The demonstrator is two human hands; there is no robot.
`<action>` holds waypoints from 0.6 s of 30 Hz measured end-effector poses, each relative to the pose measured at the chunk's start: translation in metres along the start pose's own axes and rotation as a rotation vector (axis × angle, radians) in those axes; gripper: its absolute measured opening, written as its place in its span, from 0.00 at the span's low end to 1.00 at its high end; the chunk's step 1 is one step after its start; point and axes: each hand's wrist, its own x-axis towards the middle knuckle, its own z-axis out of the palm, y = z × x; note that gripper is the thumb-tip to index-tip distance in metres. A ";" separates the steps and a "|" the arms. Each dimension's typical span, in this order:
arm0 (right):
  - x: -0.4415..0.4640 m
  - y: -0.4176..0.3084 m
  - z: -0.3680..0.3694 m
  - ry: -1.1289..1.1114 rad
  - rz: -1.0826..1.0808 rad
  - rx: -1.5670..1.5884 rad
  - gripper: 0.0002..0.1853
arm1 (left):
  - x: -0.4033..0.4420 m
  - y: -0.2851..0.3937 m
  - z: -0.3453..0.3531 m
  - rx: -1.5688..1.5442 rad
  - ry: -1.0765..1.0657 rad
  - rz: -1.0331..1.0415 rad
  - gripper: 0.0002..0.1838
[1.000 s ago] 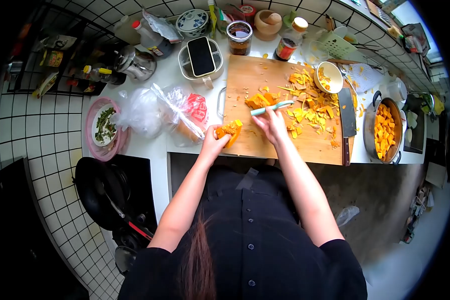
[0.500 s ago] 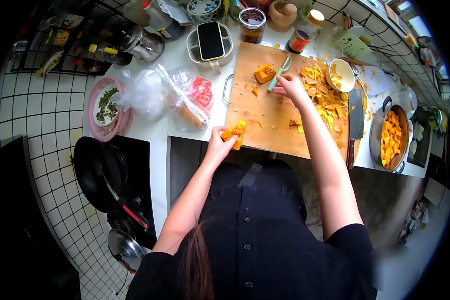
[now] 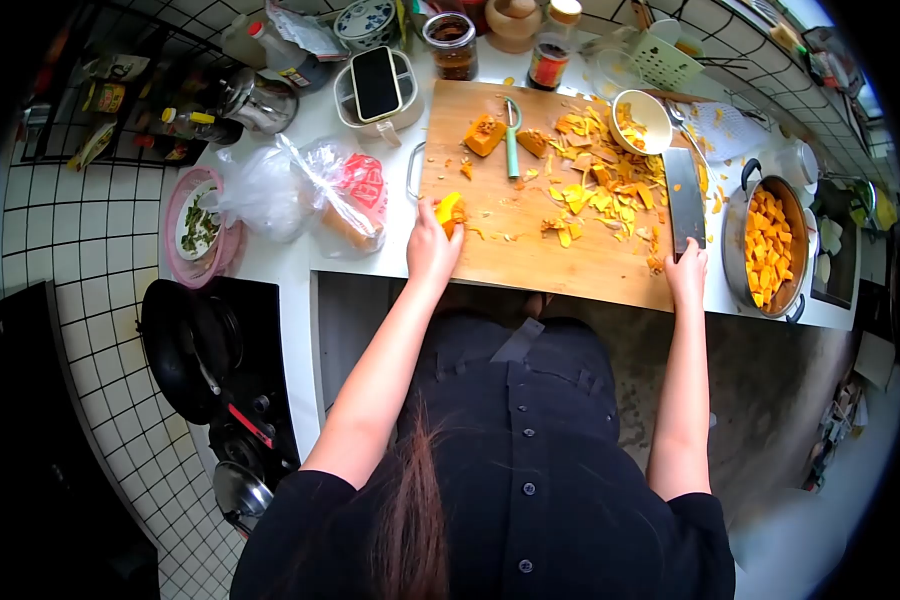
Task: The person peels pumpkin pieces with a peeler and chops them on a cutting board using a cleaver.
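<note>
At the left edge of the wooden cutting board point(image 3: 530, 240), my left hand point(image 3: 433, 245) holds an orange pumpkin piece point(image 3: 450, 213). My right hand point(image 3: 686, 270) is closed round the handle of the cleaver point(image 3: 684, 200), whose blade lies flat along the board's right side. A green peeler point(image 3: 512, 150) rests on the board between two pumpkin chunks point(image 3: 484, 136). Heaped peelings point(image 3: 610, 190) cover the board's right half. A cream bowl point(image 3: 641, 122) with scraps in it stands at the back right of the board.
Right of the board stands a pot point(image 3: 738, 240) of pumpkin cubes. Plastic bags point(image 3: 350, 200), a pink basin point(image 3: 173, 235) and a container with a phone point(image 3: 375, 84) on top are to the left. Jars and bottles line the back. A wok point(image 3: 175, 350) sits lower left.
The peeler has left my right hand and lies on the board. My right hand has moved right and taken hold of the cleaver handle. My left hand has brought the pumpkin piece to the board.
</note>
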 end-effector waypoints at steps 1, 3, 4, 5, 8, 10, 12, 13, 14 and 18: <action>0.000 0.009 0.001 -0.101 0.023 0.041 0.30 | 0.000 0.002 0.002 0.005 0.018 0.043 0.30; -0.005 0.016 0.005 -0.090 -0.003 -0.068 0.29 | -0.002 -0.002 0.008 0.006 0.021 0.098 0.27; -0.003 0.019 0.009 -0.049 -0.032 -0.037 0.28 | -0.003 0.000 0.007 -0.005 0.006 0.105 0.27; -0.001 0.024 0.012 -0.010 -0.061 -0.005 0.28 | -0.004 0.001 0.006 -0.014 -0.009 0.110 0.26; 0.013 0.035 0.020 0.055 -0.071 0.099 0.27 | -0.007 -0.002 0.011 -0.039 0.006 0.142 0.25; 0.016 0.032 0.013 0.025 -0.052 0.183 0.26 | -0.009 0.000 0.010 -0.027 0.022 0.175 0.24; 0.011 0.022 -0.002 0.051 -0.043 0.199 0.25 | -0.011 0.004 0.008 -0.043 -0.022 0.102 0.24; 0.011 0.022 -0.010 0.028 -0.044 0.249 0.24 | -0.012 0.006 0.006 -0.051 -0.044 0.067 0.23; 0.011 0.022 -0.019 0.005 -0.043 0.299 0.24 | -0.013 0.007 0.004 -0.046 -0.062 0.054 0.23; -0.011 0.018 -0.048 -0.097 -0.048 0.586 0.26 | -0.012 0.001 0.004 -0.052 -0.077 0.102 0.23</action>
